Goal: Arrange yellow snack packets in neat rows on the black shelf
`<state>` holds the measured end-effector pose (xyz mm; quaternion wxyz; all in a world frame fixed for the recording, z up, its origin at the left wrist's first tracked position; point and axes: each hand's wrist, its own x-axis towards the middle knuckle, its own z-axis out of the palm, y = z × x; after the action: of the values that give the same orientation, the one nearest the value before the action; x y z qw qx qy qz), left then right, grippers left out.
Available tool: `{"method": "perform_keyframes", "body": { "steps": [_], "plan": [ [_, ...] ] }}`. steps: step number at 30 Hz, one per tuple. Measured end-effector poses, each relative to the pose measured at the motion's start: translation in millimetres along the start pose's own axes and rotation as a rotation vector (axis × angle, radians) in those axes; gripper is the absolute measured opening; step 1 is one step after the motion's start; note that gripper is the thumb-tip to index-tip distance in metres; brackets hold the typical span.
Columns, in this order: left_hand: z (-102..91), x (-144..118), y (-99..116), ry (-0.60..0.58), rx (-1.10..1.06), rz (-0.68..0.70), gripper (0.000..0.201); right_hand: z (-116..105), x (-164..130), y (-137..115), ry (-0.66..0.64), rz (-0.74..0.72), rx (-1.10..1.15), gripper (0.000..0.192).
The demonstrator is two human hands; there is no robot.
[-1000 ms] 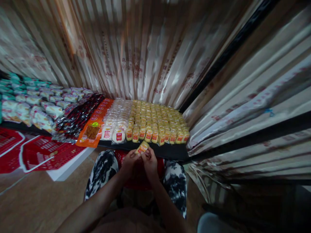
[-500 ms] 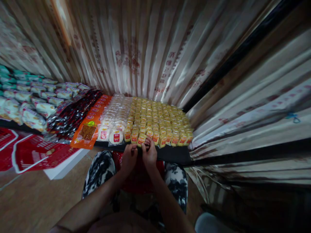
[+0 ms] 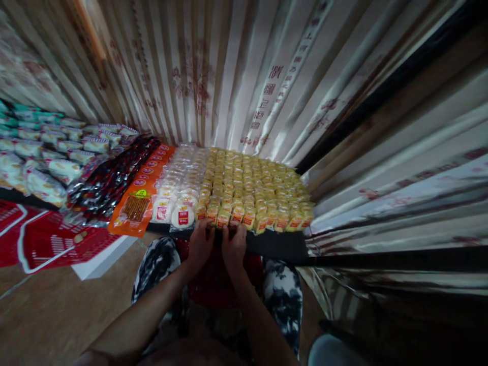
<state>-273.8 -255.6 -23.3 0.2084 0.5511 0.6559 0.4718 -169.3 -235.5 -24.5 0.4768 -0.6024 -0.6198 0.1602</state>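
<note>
Small yellow-wrapped snack packs [image 3: 247,188] with red-and-gold labels stand in tight rows on a dark shelf [image 3: 272,243]. At the front edge, a single yellow pack [image 3: 223,218] sits between the fingertips of my two hands. My left hand [image 3: 201,243] touches the front row on its left, thumb and fingers a little apart. On its right, my right hand [image 3: 234,245] rests fingertips against the front packs, with a gap between thumb and fingers. Neither hand visibly grips a pack, though the fingertips are partly hidden. Left of them lie round white packs [image 3: 183,216] with red labels.
Farther left are an orange snack bag [image 3: 133,206], dark red shiny packets [image 3: 114,178] and white packets [image 3: 48,175]. Red baskets [image 3: 49,239] and a white box [image 3: 101,259] are below. A pleated printed curtain [image 3: 229,76] hangs behind and to the right.
Both hands have drawn slightly down toward the shelf edge. The right fingers have come off the face of the front yellow pack, which now stands in line with the row. The view has shifted slightly.
</note>
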Motion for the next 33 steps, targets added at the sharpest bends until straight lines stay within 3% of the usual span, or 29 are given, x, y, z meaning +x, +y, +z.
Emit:
{"method": "perform_keyframes", "body": {
  "steps": [13,22,29,33],
  "plan": [
    [-2.4,2,-7,-0.055,0.006,0.034,0.021,0,7,1,-0.071,-0.002,0.032,0.009],
    [-0.8,1,-12,-0.058,0.058,0.084,0.025,5,4,5,-0.096,-0.008,0.017,0.017],
    [-4.8,-1,-19,-0.001,0.006,0.289,0.026,1,1,6,-0.039,-0.150,0.083,0.019],
    [-14.9,-22,-15,-0.091,0.040,0.282,0.022,-10,-20,6,-0.088,-0.213,0.091,0.022]
  ]
}}
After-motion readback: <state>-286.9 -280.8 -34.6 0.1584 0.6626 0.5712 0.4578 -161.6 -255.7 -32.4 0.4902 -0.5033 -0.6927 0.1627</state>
